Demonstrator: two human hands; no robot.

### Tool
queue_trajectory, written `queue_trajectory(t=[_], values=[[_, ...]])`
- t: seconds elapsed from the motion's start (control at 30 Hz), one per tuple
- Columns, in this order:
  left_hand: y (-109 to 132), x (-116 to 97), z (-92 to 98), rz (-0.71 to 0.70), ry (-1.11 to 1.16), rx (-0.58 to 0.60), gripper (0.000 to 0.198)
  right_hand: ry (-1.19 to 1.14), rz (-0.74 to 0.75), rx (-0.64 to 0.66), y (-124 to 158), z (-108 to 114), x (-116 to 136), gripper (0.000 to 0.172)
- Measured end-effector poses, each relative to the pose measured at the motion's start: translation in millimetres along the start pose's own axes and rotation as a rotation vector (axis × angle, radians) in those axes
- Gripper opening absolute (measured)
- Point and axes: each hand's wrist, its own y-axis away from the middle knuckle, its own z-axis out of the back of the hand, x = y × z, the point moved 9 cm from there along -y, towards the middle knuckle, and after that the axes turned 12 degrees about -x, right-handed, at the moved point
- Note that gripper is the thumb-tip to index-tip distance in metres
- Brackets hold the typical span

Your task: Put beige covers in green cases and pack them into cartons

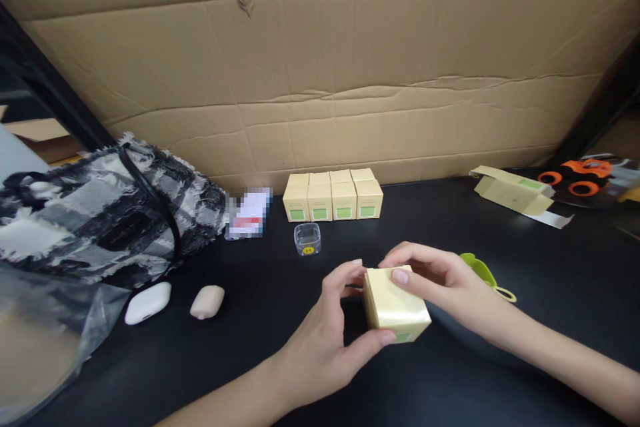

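Note:
A small pale-yellow cardboard box [397, 300] with a green patch on its front is held between my two hands near the front of the table. My left hand [333, 337] grips it from the left, thumb on the lower front and fingers around the left and far side. From the right, my right hand [440, 273] has its thumb pressed on the box's top, with fingers curled over the far edge. Just behind my right hand lies a green silicone case [477, 269] with a ring loop, partly hidden. The box's contents cannot be seen.
Several similar yellow boxes [333, 197] stand in a row by the cardboard wall [350, 47]. A clear plastic cup [307, 240] sits before them. An unfolded box [515, 193] and an orange toy car [580, 177] lie right; a white case [149, 303], beige case [207, 301] and checked bag [150, 207] left.

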Motion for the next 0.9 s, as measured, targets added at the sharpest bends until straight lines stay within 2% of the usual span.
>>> queue_trajectory(t=[0.07, 0.23, 0.37, 0.47, 0.5, 0.57, 0.67, 0.73, 0.8, 0.9], values=[[1.6, 0.6, -0.6, -0.006, -0.026, 0.018, 0.073, -0.034, -0.046, -0.001, -0.3, -0.3, -3.2, 0.021], [2.3, -6.5, 1.3, -0.068, -0.04, 0.018, 0.073, -0.056, -0.031, 0.01, -0.6, -0.9, -2.0, 0.02], [-0.8, -10.0, -2.1, -0.047, -0.059, 0.07, 0.059, -0.103, -0.111, -0.001, -0.1, -4.4, -10.2, 0.021], [-4.9, -10.6, -0.7, 0.001, -0.036, 0.065, 0.05, -0.106, -0.126, -0.02, -0.6, -4.6, -13.9, 0.021], [-6.0, -11.2, 0.4, 0.008, -0.029, 0.055, 0.049, -0.058, -0.081, -0.027, -0.9, -3.2, -11.0, 0.019], [-7.1, -12.1, 1.4, 0.014, -0.035, 0.043, 0.047, 0.111, 0.101, -0.028, 0.3, -0.5, 4.2, 0.018], [-5.5, -8.6, 0.3, 0.037, -0.054, 0.043, 0.043, 0.39, 0.378, 0.081, 10.4, -6.4, 30.2, 0.027], [-3.6, -2.3, -0.5, 0.067, -0.043, 0.037, 0.05, 0.496, 0.411, 0.173, 13.0, -6.3, 37.7, 0.037], [-3.9, 3.5, 5.0, 0.085, -0.008, -0.042, 0.066, 0.553, 0.377, 0.155, 3.2, 9.1, 44.2, 0.034], [-4.1, 13.3, 8.8, 0.154, -0.014, -0.094, 0.058, 0.717, 0.33, -0.016, -35.0, 53.0, 52.0, 0.036]])
